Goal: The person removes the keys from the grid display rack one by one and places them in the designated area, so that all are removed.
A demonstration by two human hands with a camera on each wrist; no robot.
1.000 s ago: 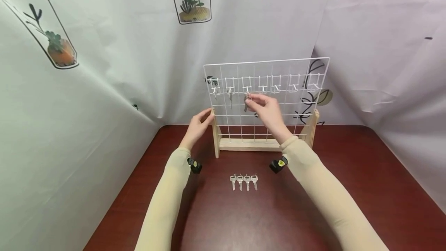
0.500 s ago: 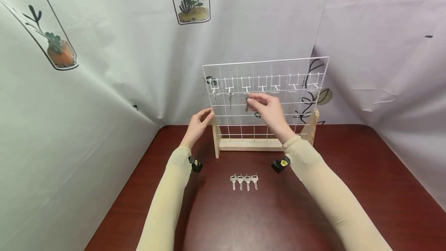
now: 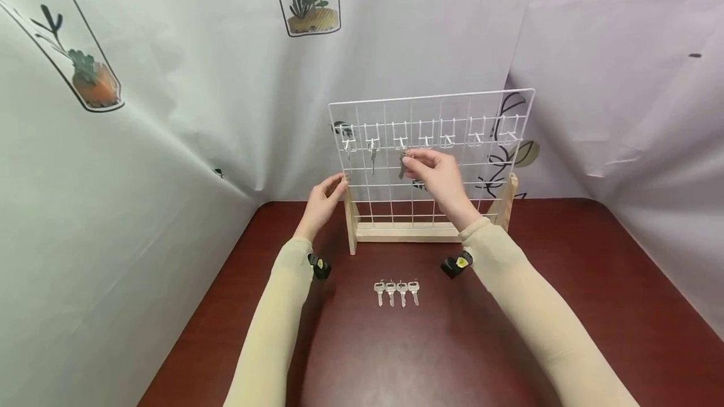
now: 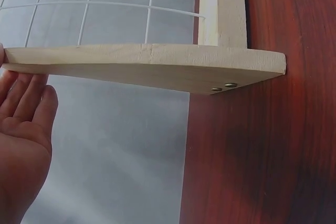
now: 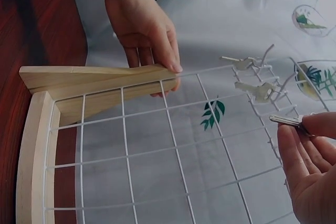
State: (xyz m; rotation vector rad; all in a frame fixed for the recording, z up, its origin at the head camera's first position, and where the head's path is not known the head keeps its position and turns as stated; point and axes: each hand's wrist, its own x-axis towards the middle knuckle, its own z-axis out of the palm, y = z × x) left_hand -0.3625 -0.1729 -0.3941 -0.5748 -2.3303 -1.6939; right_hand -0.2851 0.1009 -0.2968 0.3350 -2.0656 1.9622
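My right hand (image 3: pixel 438 178) pinches a key (image 5: pixel 287 120) between thumb and fingertips, just below the third hook from the left on a white wire grid rack (image 3: pixel 432 100). In the head view the key is partly covered by the fingers, and whether its ring touches the hook cannot be told. Two other keys hang on the leftmost hooks: one key (image 5: pixel 257 91) nearer the held one, another key (image 5: pixel 240 62) beyond. My left hand (image 3: pixel 322 205) grips the top of the rack's left wooden upright (image 4: pixel 142 55), thumb on one side and fingers on the other.
Several keys (image 3: pixel 396 291) lie in a row on the dark red table (image 3: pixel 362 350) in front of the rack. Bare hooks (image 3: pixel 476 137) continue along the grid to the right. A wooden crossbar (image 3: pixel 407 232) joins the uprights. A printed curtain (image 3: pixel 226 36) stands behind.
My right hand and its key have shifted very slightly to the right beneath the third hook. The left hand keeps its hold on the upright, and the keys on the table are unmoved.
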